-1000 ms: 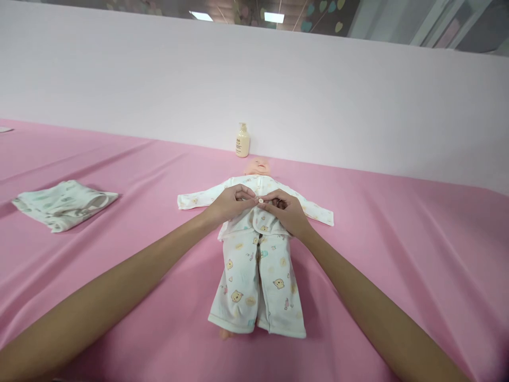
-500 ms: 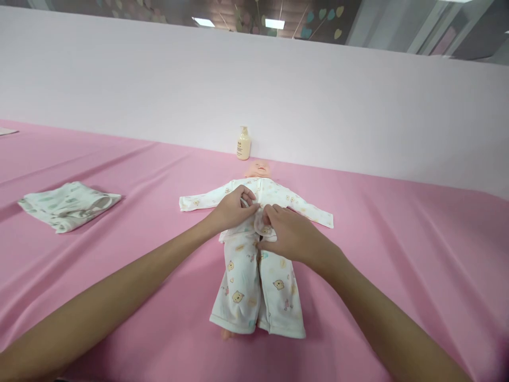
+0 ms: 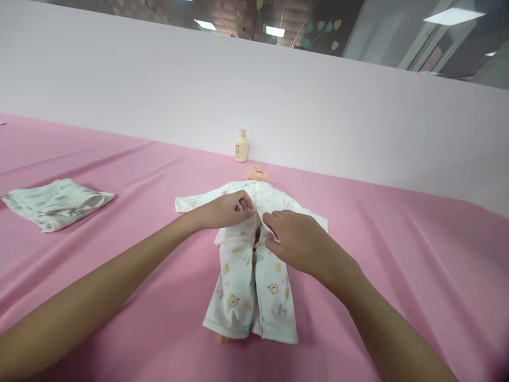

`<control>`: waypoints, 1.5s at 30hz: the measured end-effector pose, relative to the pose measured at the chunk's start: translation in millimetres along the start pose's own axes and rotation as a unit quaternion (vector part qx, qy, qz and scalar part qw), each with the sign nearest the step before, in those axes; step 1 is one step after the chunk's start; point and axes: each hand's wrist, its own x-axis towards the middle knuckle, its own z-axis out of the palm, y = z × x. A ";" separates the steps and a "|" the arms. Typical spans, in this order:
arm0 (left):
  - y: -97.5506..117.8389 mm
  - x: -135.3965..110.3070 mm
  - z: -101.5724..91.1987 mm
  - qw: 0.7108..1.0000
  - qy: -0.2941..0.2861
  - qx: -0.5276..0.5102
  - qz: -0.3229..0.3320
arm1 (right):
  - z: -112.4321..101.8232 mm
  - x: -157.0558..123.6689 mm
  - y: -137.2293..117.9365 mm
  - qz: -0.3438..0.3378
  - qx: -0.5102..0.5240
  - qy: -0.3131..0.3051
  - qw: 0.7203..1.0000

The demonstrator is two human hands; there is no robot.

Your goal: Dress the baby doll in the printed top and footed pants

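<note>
A baby doll lies on its back on the pink cloth, dressed in a white printed top and matching trousers. My left hand pinches the left front edge of the top at the doll's belly. My right hand pinches the right front edge just beside it. Between the two hands the top is parted a little. The doll's arms lie spread out in the sleeves. A bare foot shows below the left trouser leg.
A cream pump bottle stands against the white wall behind the doll's head. A folded pale printed garment lies on the pink cloth at the left.
Both hands moved down from the chest button to the lower front of the top. The right hand came nearer the camera, and the top's front edges now stand apart.
</note>
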 end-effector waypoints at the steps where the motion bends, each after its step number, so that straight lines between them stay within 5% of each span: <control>1: 3.7 -3.3 -2.3 1.000 -0.015 0.019 0.004 | -0.5 -0.5 0.6 -0.007 0.003 0.000 1.000; 5: 16.4 -15.4 4.8 0.990 -0.041 0.129 0.027 | 11.9 5.1 4.4 -0.034 0.020 -0.015 0.999; 13: 24.9 -19.9 48.9 0.926 0.098 0.355 0.078 | 17.5 11.7 11.5 -0.037 0.074 -0.021 0.996; 18: 29.2 -20.4 37.7 0.962 0.032 0.263 0.066 | 12.1 6.9 12.6 -0.027 0.095 -0.037 0.994; 24: 28.6 -12.4 -8.1 0.989 -0.081 0.121 0.022 | -3.6 15.8 45.2 -0.037 0.196 -0.105 0.974; 30: 11.7 43.9 -23.8 0.995 0.061 0.076 -0.030 | 7.2 77.2 71.2 0.041 0.232 0.006 0.972; 37: -15.4 64.1 -9.9 0.996 0.016 -0.067 -0.056 | 45.6 111.2 71.1 0.073 0.244 0.062 0.965; 45: -21.8 67.3 -8.5 0.993 0.018 -0.104 -0.056 | 47.9 112.1 81.1 0.063 0.287 0.071 0.953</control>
